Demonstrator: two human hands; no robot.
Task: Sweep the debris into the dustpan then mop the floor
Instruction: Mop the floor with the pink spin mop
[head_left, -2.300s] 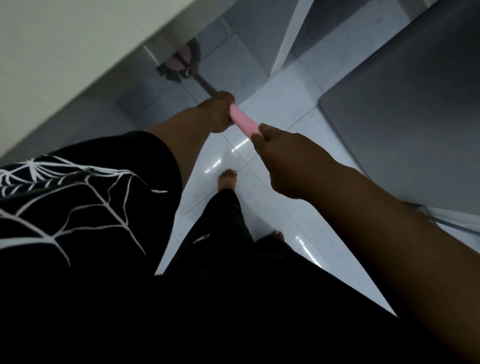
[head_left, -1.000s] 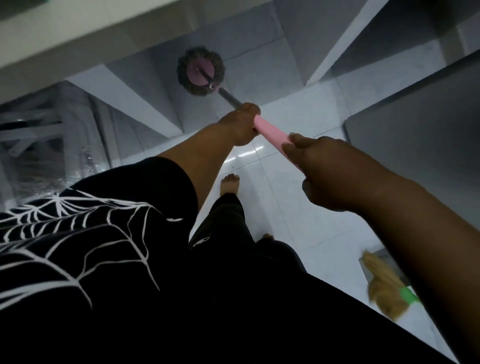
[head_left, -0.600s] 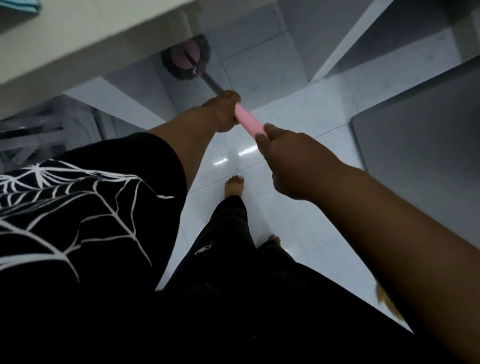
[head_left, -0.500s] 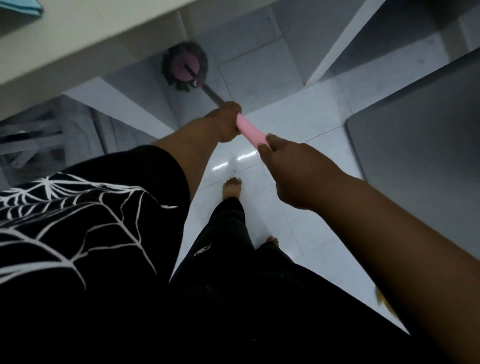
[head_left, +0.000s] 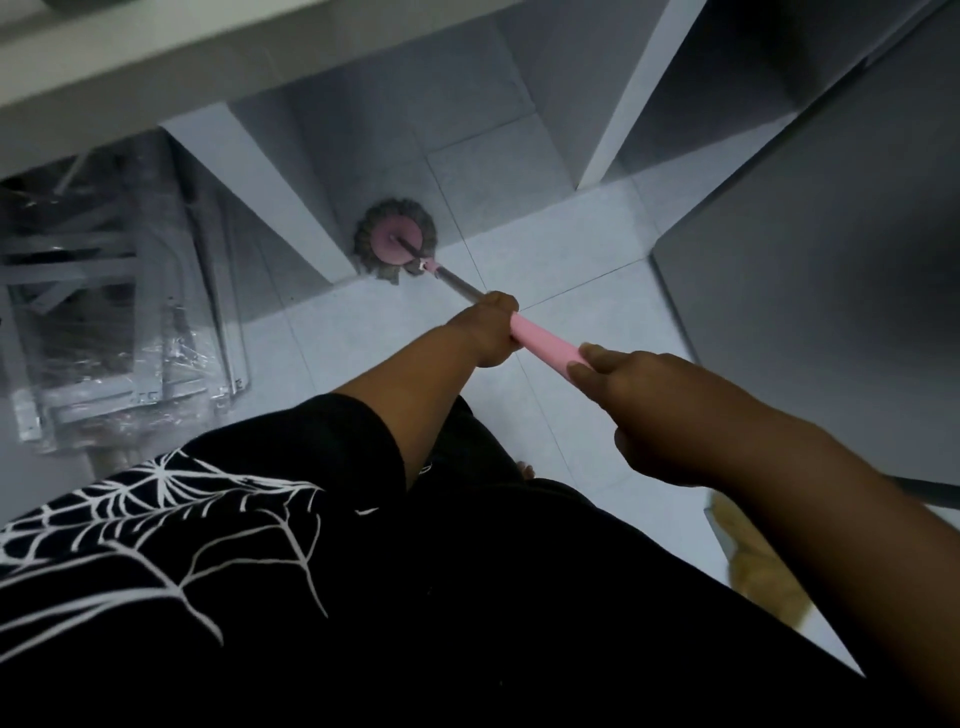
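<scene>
Round mop head (head_left: 395, 248), pink disc with a dark stringy fringe: flat on the pale tiled floor (head_left: 597, 312), at the foot of a white upright panel (head_left: 249, 192), on the edge of the shadow under the pale desk (head_left: 156, 52). A thin metal shaft (head_left: 460, 285) runs back from it into a pink sleeve grip (head_left: 545, 345).

Left hand (head_left: 488, 327): fingers wrapped round the pole where metal meets pink. Right hand (head_left: 654, 410): curled round the upper end of the pink grip, thumb lying along it. A short bare stretch of grip shows between the two.

Handling, judged: pole stiff and light; fringe soft, likely to drag when wet and catch on the panel's corner. The pink sleeve is the place to hold; hands spaced apart give leverage for push and pull. Glossy tiles probably slick once damp.

Outward: plastic-wrapped frames (head_left: 119, 332) lie left of the panel. Straw-coloured broom bristles (head_left: 758, 571) sit at lower right, partly hidden by the right forearm.
</scene>
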